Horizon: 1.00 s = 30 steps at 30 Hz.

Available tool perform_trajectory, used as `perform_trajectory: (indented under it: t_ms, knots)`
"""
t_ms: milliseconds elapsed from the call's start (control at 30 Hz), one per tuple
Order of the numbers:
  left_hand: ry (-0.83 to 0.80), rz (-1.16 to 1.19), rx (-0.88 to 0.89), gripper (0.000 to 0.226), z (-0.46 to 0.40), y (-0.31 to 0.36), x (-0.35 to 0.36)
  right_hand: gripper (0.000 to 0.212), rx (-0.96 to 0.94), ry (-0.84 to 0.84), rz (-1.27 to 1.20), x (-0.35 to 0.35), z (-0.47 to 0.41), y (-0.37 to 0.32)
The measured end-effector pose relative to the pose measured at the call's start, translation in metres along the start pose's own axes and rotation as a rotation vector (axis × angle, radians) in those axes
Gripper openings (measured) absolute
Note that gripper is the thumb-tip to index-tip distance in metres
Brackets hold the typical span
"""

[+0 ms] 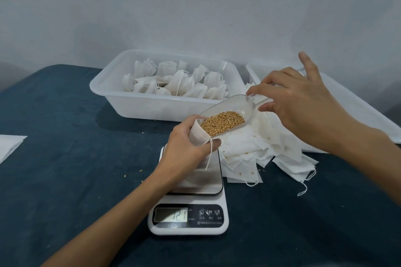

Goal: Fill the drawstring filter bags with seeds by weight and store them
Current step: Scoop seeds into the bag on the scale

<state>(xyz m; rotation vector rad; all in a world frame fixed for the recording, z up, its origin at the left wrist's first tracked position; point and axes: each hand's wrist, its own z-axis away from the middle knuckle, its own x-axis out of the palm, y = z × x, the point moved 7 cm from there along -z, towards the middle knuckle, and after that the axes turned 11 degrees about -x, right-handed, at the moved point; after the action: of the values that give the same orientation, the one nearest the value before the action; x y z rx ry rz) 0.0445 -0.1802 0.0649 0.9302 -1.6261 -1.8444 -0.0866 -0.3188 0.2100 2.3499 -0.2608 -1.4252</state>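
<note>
Left hand (184, 147) holding filter bag (198, 131), right hand (297, 102) tipping scoop (227, 112)

bare forearms, left hand (184, 143), right hand (303, 102)

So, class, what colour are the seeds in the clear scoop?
Golden brown seeds, clearest in the head view, in the scoop.

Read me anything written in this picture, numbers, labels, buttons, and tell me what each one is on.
"12.1", as best it reads: display of the kitchen scale; the digits are faint.
"M": middle button on the scale.
"T": right button; the left button bears a power symbol.
Small print under the buttons and beside the display: too small to read.
Nothing legible on the tubs, bags or scoop.
</note>
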Motion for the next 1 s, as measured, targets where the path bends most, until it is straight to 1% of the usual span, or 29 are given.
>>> perform_trajectory:
  t_ms: [167,333,500,700,867,1000]
  knots:
    - [0.003,0.016,0.003,0.051,-0.0002,0.0007,-0.0006,0.032,-0.006,0.004,0.009,0.0005,0.0000,-0.0007]
    - [-0.007,0.027,-0.002,0.048,-0.0009,0.0009,-0.0003,0.032,-0.005,0.013,0.014,0.0003,-0.0009,0.0000]
    - [-0.077,0.101,-0.026,0.048,0.0010,0.0008,0.0025,0.032,-0.018,0.040,0.028,-0.0015,-0.0005,-0.0007]
    - [-0.126,0.138,0.007,0.048,0.0056,0.0058,0.0055,0.034,-0.022,0.054,0.038,-0.0046,-0.0005,0.0012]
    - [-0.102,0.122,0.018,0.046,0.0046,0.0049,0.0040,0.034,-0.035,0.066,0.051,-0.0063,-0.0009,-0.0004]
    - [-0.025,0.042,0.047,0.043,0.0035,0.0053,-0.0006,0.032,-0.055,0.075,0.073,-0.0060,-0.0017,-0.0033]
